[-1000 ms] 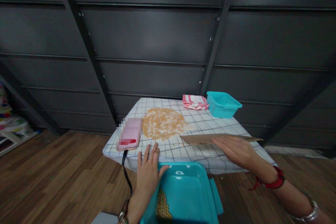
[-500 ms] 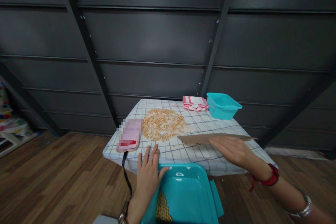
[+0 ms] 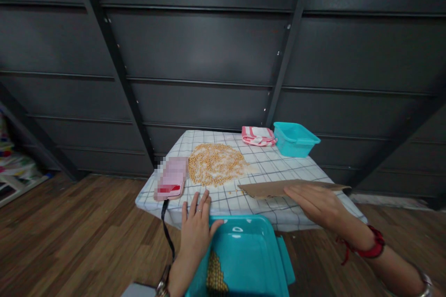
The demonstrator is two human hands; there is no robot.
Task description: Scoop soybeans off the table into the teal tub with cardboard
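Observation:
My left hand [image 3: 195, 227] grips the far left rim of a large teal tub [image 3: 244, 260] held at the table's near edge; some yellow beans lie in the tub's bottom. My right hand [image 3: 318, 202] holds a flat piece of brown cardboard [image 3: 275, 188] a little above the checked tablecloth [image 3: 265, 167], its fingers laid along the card's near side. A heap of yellow beans [image 3: 216, 163] is spread on the cloth beyond my left hand, left of the cardboard.
A pink phone-like object [image 3: 170, 178] with a black strap lies at the table's left edge. A small teal tub [image 3: 294, 139] and a folded pink-striped cloth [image 3: 258, 135] sit at the far side. Dark metal panels rise behind; wooden floor surrounds the table.
The cardboard in my right hand has tilted flatter and shifted slightly right. My left hand and the large tub have stayed in place.

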